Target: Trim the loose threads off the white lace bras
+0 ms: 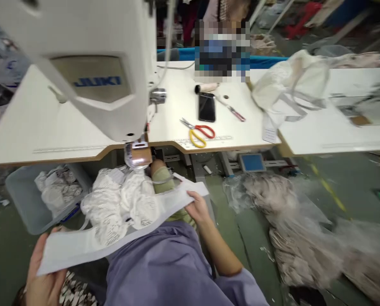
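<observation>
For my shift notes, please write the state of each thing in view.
White garment: held out at both ends
Left hand: gripping one end
Right hand: gripping the other end
Scissors: lying, handles spread apart
Phone: lying flat, screen dark
Thread spool: on its side
Bin: uncovered, white pieces inside
Sewing machine: cannot tell if running

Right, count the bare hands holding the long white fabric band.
2: the left hand at the white fabric band's lower-left end, the right hand at its other end, nearer the picture's middle.

White lace garment (126, 236) between left hand (46, 267) and right hand (198, 207) — JUKI sewing machine (113, 38) just ahead
</observation>
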The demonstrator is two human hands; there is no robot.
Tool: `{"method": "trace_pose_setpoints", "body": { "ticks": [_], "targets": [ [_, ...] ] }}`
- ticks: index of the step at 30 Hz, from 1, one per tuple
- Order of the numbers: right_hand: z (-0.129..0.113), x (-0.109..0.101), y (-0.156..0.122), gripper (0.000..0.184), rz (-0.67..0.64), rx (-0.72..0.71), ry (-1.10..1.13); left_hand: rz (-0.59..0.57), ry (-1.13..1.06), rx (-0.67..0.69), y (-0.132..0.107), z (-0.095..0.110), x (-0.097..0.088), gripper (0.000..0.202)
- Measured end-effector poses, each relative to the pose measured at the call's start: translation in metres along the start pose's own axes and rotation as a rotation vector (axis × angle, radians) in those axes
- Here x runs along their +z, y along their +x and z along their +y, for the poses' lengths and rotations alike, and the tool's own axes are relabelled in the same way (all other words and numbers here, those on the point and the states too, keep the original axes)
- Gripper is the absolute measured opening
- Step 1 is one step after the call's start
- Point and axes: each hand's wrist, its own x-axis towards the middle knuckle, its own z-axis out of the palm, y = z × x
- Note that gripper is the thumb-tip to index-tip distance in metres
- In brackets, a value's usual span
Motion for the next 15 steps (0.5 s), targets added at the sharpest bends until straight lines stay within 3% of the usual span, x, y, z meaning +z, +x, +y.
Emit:
{"method": "trace_pose_setpoints", "body": {
  "ticks": [3,5,9,15],
  "targets": [
    [-0.012,-0.005,-0.017,0.050,0.022,0.010,-0.008,-0.181,-0.150,0.007,-0.034,0.028,0.015,0.071],
    [-0.017,-0.012,-0.018,0.049,0.147,-0.063,-0.081,-0.281,-0.203,0.060,-0.045,0.041,0.025,0.074],
    [-0.022,-0.019,-0.017,0.041,0.212,-0.091,-0.200,-0.457,-0.161,0.146,-0.052,0.055,0.027,0.086],
    [-0.027,-0.010,-0.028,0.049,0.231,-0.092,-0.229,-0.669,-0.049,0.217,-0.056,0.060,0.024,0.088]
  ]
}}
